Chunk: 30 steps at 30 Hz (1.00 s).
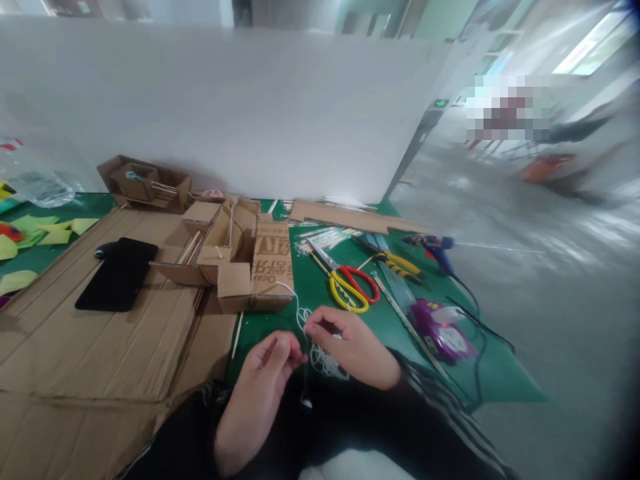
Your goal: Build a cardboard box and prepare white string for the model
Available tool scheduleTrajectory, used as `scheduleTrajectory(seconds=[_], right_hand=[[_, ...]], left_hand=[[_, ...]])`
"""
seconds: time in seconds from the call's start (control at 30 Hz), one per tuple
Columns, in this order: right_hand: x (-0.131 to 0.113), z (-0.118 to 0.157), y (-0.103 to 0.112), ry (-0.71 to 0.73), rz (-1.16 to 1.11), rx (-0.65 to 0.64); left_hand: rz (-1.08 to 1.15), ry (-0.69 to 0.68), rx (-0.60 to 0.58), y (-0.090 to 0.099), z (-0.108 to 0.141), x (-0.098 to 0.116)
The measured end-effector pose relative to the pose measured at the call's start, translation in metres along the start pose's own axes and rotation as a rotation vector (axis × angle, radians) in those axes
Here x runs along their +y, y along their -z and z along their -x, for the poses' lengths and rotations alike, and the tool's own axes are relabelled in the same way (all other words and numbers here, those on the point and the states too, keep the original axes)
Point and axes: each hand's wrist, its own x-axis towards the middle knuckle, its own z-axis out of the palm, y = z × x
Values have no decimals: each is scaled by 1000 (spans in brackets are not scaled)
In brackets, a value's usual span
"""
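Note:
My left hand (267,377) is closed in a pinch, thumb against the fingertips; what lies between them is too small to make out. Close beside it, my right hand (357,347) pinches a white string (299,308) at its fingertips. That string runs up to a cardboard box structure (273,257) with printed characters on one panel. Loose coils of the same string lie on the green table under and beside my right hand, which partly hides them. Scissors (350,287) with one red and one yellow handle lie just beyond my right hand.
Pliers (400,267), a blue glue gun (435,248), clear glue sticks (393,283) and a purple device (443,330) with cables lie right. Thin sticks (327,238) lie behind. Left are cardboard sheets (100,347), a black phone-like slab (119,275) and a smaller cardboard box (145,183). A white partition (240,107) stands behind.

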Motion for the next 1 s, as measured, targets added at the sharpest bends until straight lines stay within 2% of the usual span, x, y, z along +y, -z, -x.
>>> scheduleTrajectory(seconds=[0.13,0.23,0.37,0.53,0.63,0.67,0.7,0.8,0.83,0.9,1.0], right_hand=[[10,-2,-5,-2,-2,3],[20,-3,-11,-12,11,-1],[27,-5,-13,-21,17,7],[21,10,-6,-19,91,23],[12,35,4,84,313,158],[10,44,7,120,383,165],[8,54,10,136,432,108],[7,76,13,103,554,-219],[9,80,11,86,604,-291],[15,83,4,78,704,-338],[27,82,-9,106,803,-331]], left_hand=[[-49,0,127,8,-4,-7],[-143,-58,122,15,-6,-8],[-368,-88,12,16,-2,-1],[-1051,-222,-288,9,9,10],[-1175,-215,-294,9,12,10],[-1200,-207,-291,9,12,9],[-1226,-197,-290,10,12,8],[-1305,-162,-303,11,12,7],[-1323,-148,-311,10,12,6],[-1344,-128,-328,10,12,7],[-1383,-100,-345,8,12,8]])
